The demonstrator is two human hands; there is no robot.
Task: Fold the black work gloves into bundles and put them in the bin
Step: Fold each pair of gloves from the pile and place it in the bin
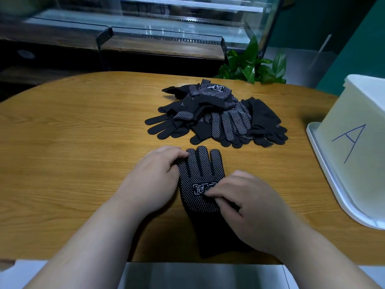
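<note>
Wooden table (73, 142) with a rounded far edge, glass cabinet (145, 21) and leafy plant (250, 65) beyond. White bin (358, 142) marked A standing at the right end on a white tray (325, 184). Well left of the bin and nearer the person, 1 black glove (198, 174) laid flat, dotted palm up, fingers pointing away, cuff at the near table edge; possibly a 2nd beneath, cannot tell. Farther back, between that glove and the bin's far corner, a loose pile (218, 115) of the remaining gloves, with no bundle among them yet. Left hand (154, 180) on the glove edge farther from the bin, fingers curled onto the little-finger side, seemingly pinching it. Right hand (250, 207) on the edge nearer the bin, thumb and forefinger closed on fabric beside the printed logo. Judged soft, limp and very light knit, with rubber dots for some grip, nothing fragile; likely to flop and unroll if released. Best taken at fingertips or cuff and rolled tight, cuff turned over to lock the bundle, then carried rightward to the bin
</note>
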